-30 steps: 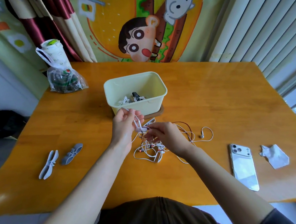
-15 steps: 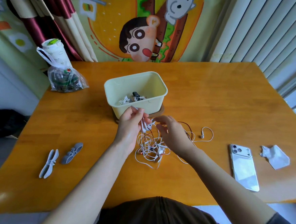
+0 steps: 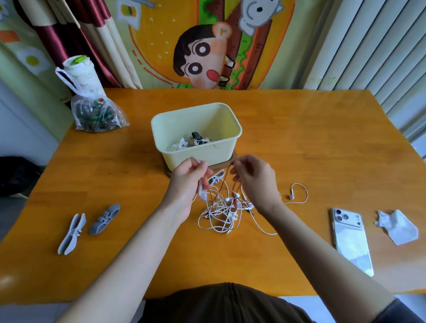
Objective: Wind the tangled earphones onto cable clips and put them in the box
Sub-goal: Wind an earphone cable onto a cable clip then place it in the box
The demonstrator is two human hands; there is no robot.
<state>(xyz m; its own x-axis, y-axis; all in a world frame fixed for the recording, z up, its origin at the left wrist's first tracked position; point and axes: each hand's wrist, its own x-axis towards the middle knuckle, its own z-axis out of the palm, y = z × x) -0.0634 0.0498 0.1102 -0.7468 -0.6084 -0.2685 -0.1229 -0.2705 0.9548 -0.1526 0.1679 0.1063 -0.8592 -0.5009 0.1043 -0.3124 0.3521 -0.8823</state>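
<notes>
A tangle of white and dark red earphone cables [image 3: 222, 210] lies on the wooden table [image 3: 308, 148] in front of the pale yellow box [image 3: 174, 125]. My left hand [image 3: 188, 179] holds a white cable clip with white cable at it, just above the tangle. My right hand [image 3: 254, 182] pinches a dark red cable and lifts it up from the heap. One white earbud [image 3: 291, 196] trails off to the right. Inside the box lie wound earphones [image 3: 194, 141]. Two grey cable clips [image 3: 72, 233] [image 3: 104, 219] lie at the left.
A white phone [image 3: 351, 240] lies face down at the right, with a crumpled tissue [image 3: 396, 226] beyond it. At the back left stands a plastic bag [image 3: 95, 114] with a paper cup [image 3: 80, 76]. The box sits on a brown wooden base [image 3: 228, 162].
Both hands have risen from the heap toward the box. My right hand moved up and to the right, drawing a dark red cable out of the tangle. The left hand keeps the white clip.
</notes>
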